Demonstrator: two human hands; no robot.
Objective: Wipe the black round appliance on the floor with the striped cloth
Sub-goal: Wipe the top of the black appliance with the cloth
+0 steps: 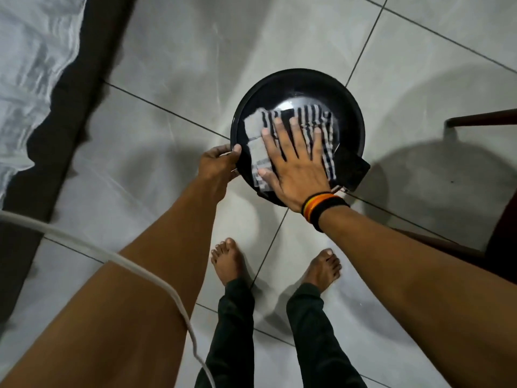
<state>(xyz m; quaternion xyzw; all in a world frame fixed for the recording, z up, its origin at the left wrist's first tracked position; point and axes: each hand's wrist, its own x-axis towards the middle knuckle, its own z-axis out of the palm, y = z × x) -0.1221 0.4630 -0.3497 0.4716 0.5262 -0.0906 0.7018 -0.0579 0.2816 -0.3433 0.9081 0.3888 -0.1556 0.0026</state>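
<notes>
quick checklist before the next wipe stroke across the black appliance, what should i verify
1. Striped cloth lies flat on the top of the black round appliance: ok.
2. Right hand pressed palm-down on the cloth, fingers spread: ok.
3. Left hand grips the appliance's left rim to steady it: ok.
4. White cable apart from the appliance: ok.
5. Bare feet stand behind the appliance, not touching it: ok.
6. Surface already clean: cannot tell.

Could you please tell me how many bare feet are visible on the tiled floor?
2: the left foot and right foot, side by side below the black round appliance.
</notes>
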